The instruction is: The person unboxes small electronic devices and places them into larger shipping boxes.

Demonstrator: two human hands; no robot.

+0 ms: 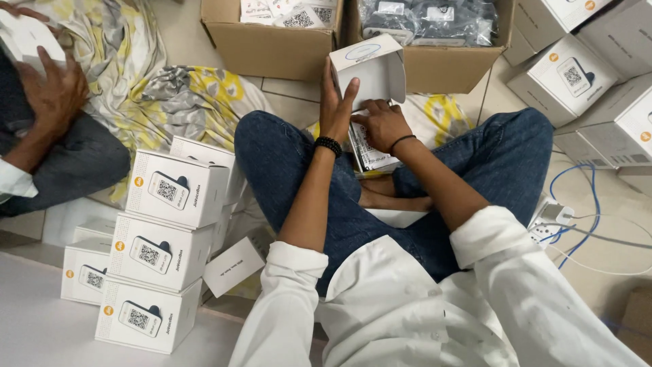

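Observation:
I sit cross-legged on the floor in blue jeans and a white shirt. My left hand point(336, 109) is raised and holds an open white carton point(370, 71) from below, its mouth tilted toward me. My right hand point(382, 124) rests just under the carton, fingers on a white leaflet or packet point(367, 153) that lies in my lap. Both wrists wear dark bands.
Stacked white product boxes point(163, 238) stand at my left, more point(577, 75) at the upper right. Two brown cartons point(272, 41) point(441, 64) sit ahead, one with dark bagged items. Another person's hand point(54, 88) is at the far left. A blue cable point(577, 204) and adapter lie to the right.

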